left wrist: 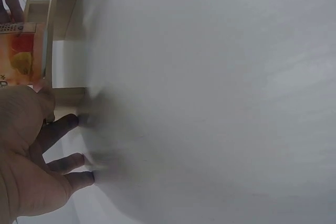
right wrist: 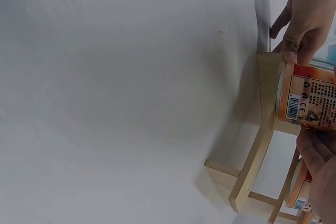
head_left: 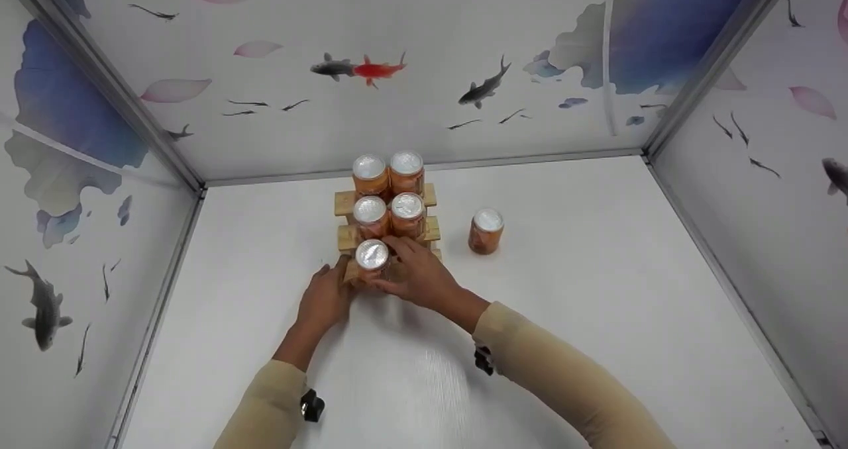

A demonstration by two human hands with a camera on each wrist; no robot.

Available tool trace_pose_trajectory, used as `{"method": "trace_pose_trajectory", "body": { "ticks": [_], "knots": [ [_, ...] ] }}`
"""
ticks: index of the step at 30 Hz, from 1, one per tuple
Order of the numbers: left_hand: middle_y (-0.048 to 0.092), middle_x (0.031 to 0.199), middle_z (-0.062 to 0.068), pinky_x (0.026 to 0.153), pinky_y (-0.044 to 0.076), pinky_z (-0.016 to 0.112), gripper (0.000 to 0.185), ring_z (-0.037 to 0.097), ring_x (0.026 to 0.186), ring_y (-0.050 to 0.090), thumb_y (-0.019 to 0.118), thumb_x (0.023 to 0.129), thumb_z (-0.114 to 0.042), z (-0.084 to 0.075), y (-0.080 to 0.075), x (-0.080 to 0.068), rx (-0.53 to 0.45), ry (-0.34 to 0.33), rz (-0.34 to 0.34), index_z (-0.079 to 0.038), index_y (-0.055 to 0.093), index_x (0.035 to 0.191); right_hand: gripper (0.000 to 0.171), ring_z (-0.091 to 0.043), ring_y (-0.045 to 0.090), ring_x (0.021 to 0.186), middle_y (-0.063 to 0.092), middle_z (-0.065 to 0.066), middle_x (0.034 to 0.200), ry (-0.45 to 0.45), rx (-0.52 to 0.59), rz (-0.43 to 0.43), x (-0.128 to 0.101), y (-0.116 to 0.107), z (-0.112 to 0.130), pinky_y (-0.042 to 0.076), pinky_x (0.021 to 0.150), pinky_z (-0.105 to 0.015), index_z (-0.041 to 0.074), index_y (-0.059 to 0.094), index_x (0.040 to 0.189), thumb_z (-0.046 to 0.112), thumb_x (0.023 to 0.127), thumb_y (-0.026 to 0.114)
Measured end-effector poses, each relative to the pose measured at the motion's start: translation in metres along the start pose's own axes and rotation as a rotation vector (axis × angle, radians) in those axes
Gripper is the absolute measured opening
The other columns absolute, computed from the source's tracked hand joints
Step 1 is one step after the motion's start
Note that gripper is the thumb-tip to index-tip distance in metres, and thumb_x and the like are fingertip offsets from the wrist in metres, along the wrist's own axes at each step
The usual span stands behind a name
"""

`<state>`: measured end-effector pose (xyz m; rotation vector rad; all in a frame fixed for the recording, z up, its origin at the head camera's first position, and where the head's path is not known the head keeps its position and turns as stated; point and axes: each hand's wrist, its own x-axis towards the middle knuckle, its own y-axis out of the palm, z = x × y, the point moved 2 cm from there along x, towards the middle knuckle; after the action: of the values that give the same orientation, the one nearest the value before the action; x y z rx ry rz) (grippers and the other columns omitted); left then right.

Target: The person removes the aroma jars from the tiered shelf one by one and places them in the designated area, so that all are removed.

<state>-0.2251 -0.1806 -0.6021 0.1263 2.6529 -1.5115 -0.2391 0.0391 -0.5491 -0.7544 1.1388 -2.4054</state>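
Centre frame: stepped rack (head_left: 347, 203) on table (head_left: 596, 290), five cans (head_left: 371, 255) on its tiers. Right of rack, well apart: lone can (head_left: 486, 231). Below, at lowest tier: left hand (head_left: 324, 300), right hand (head_left: 421, 275).

The stepped rack (head_left: 349, 203) near the centre of the head view looked like pale, unfinished wood, matt, with a smooth sanded face. The cans (head_left: 406, 172) on it had shiny, silvery metal tops that caught the light, and their orange printed sides looked glossy. A lone can (head_left: 486, 231) to the right had the same bright metal lid. The white tabletop (head_left: 596, 290) was smooth with a soft sheen low in the frame. The walls (head_left: 424, 71) looked like matt printed sheet, framed by dull grey metal strips (head_left: 99, 78). The sleeves (head_left: 563, 376) were soft beige cloth.
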Motion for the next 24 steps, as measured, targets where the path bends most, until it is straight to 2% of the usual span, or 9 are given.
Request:
{"method": "trace_pose_trajectory", "body": {
  "ticks": [8,14,19,24],
  "knots": [
    [0.064,0.157,0.024,0.122,0.045,0.07,0.057,0.053,0.156,0.048,0.059,0.113,-0.023,0.0021,0.0008,0.0016,-0.008,-0.011,0.019,-0.011,0.046,0.167,0.082,-0.028,0.069,0.134,0.067,-0.014,0.147,0.039,0.001,-0.012,0.0038,0.0014,0.0052,0.06,0.11,-0.047,0.003,0.053,0.155,0.049,0.096,0.087],
    [0.06,0.161,0.022,0.124,0.043,0.07,0.059,0.051,0.158,0.045,0.059,0.114,-0.023,0.0024,0.0017,0.0022,-0.017,-0.021,0.029,-0.012,0.043,0.169,0.081,-0.029,0.069,0.132,0.067,-0.014,0.146,0.06,0.012,-0.022,0.0075,0.0012,0.0089,0.06,0.112,-0.047,0.004,0.054,0.152,0.048,0.094,0.089],
    [0.062,0.158,0.024,0.123,0.044,0.07,0.057,0.053,0.157,0.047,0.06,0.113,-0.021,0.0009,0.0003,0.0004,-0.019,-0.005,0.018,-0.012,0.046,0.167,0.077,-0.029,0.07,0.132,0.067,-0.014,0.144,0.075,0.046,-0.025,0.0088,0.0036,0.0091,0.06,0.112,-0.046,0.004,0.055,0.15,0.043,0.094,0.09],
    [0.066,0.154,0.024,0.12,0.047,0.07,0.054,0.053,0.152,0.052,0.063,0.112,-0.021,-0.0005,-0.0007,-0.0017,-0.001,0.025,-0.01,-0.011,0.049,0.163,0.074,-0.028,0.07,0.13,0.068,-0.013,0.142,0.046,0.072,-0.04,0.0101,0.005,0.0073,0.06,0.111,-0.046,0.004,0.056,0.149,0.039,0.094,0.091]
  ]
}}
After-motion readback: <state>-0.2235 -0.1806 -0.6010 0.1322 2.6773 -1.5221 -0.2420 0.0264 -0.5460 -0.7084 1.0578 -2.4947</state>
